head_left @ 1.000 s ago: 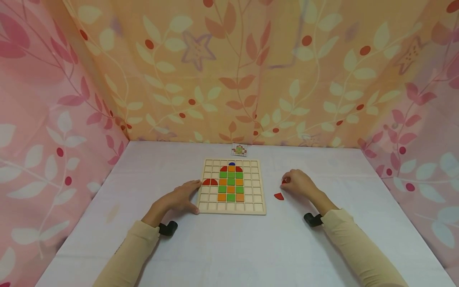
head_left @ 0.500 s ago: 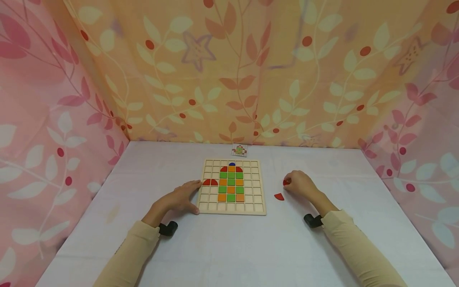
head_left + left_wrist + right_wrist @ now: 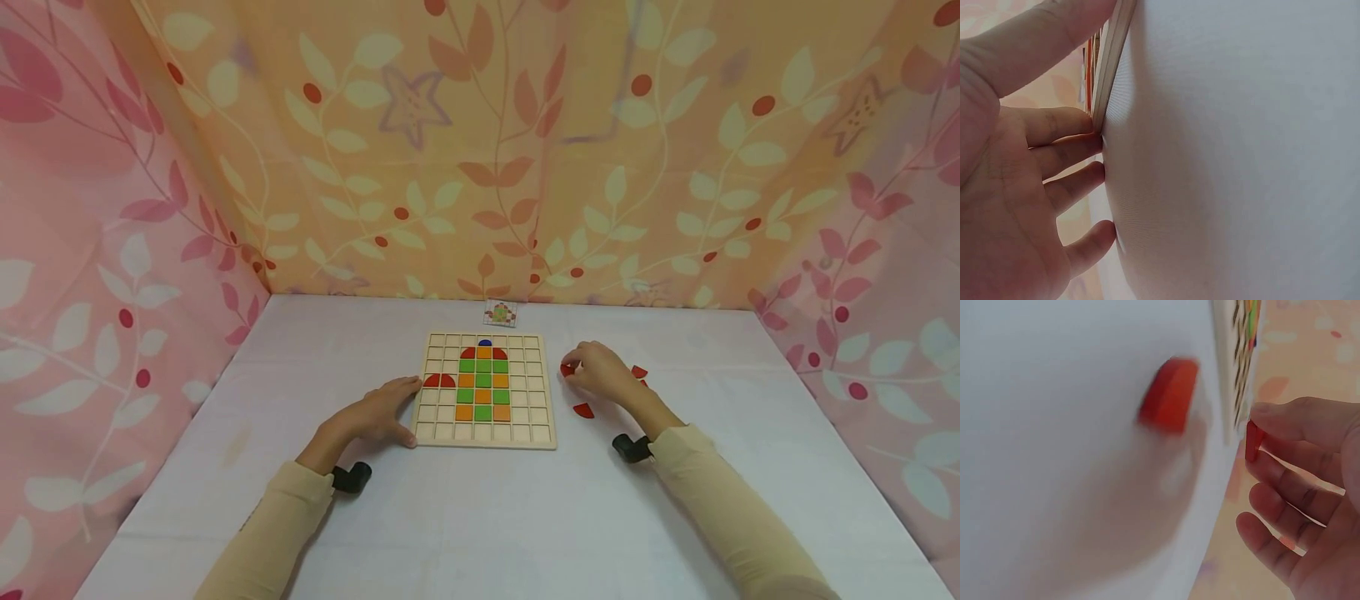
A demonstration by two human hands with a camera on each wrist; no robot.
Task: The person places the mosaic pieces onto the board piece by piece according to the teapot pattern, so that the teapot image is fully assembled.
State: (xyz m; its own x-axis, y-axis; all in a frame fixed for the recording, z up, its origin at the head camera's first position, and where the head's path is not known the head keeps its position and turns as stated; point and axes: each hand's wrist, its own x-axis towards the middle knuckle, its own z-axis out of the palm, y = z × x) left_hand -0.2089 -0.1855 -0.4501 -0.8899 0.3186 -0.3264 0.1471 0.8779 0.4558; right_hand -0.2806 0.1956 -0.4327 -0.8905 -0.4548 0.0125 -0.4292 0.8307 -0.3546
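Note:
My right hand pinches a red quarter-circle tile between thumb and fingers, just right of the wooden grid board. Another red tile lies on the table below that hand, and it shows large in the right wrist view. With fingers and thumb spread, my left hand touches the board's left edge. Green and orange squares fill the board's middle columns. Red quarter tiles sit at the left, others near the top, under a blue half-round tile.
More red tiles lie behind the right hand, partly covered by it. A small pattern card lies beyond the board's far edge. Patterned curtains stand around the white table at the back and sides.
My right hand has moved left toward the board with a red tile in its fingers, uncovering red tiles behind it. The left hand and board have stayed put.

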